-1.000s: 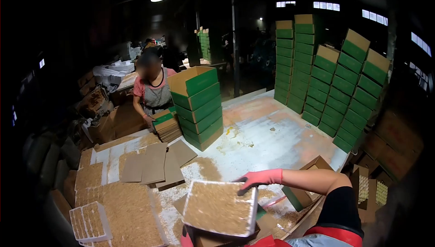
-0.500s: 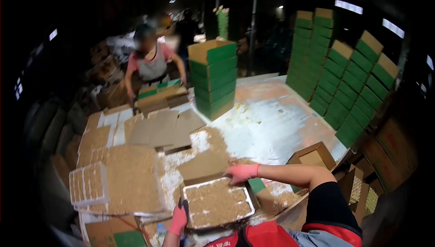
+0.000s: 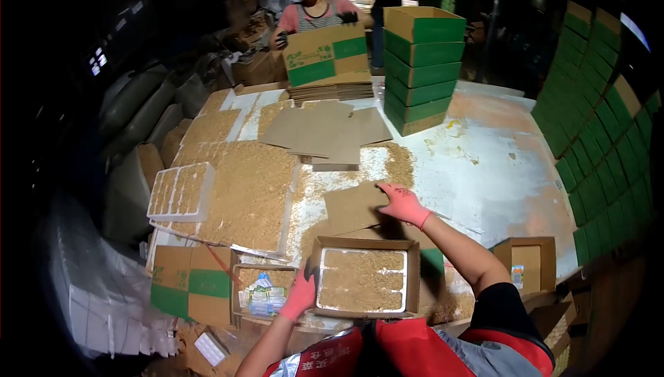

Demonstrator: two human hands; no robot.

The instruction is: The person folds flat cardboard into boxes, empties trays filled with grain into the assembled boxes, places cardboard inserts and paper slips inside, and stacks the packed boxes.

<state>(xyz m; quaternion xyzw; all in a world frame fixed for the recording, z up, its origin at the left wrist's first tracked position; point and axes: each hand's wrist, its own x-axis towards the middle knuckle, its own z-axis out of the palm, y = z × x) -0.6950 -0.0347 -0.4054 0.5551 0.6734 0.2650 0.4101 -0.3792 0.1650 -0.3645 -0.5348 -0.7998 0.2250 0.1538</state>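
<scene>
A cardboard box (image 3: 414, 277) sits in front of me with a white foam tray (image 3: 321, 277) inside it. Brown, crumbly material (image 3: 363, 280) fills most of the tray. My left hand (image 3: 299, 295), in a pink glove with dark fingertips, grips the box's left wall. Beyond the box, my right hand (image 3: 403, 204), also gloved, has its thumb and fingers at the right edge of a flat cardboard sheet (image 3: 351, 209) and grips it there. Left of the box, a smaller open carton (image 3: 238, 301) holds several printed packets (image 3: 266, 299).
Another filled foam tray (image 3: 181, 194) stands at the left. Flat cardboard sheets (image 3: 318, 128) lie mid-table. A tall stack of green boxes (image 3: 423, 76) rises behind. Across the table, a co-worker (image 3: 315, 14) handles a printed carton (image 3: 325, 55). An open box (image 3: 532, 266) is at the right.
My right hand has moved from the tray's far corner to the cardboard sheet. The view has turned. The tray now sits squarely in its box. The co-worker has raised a carton upright.
</scene>
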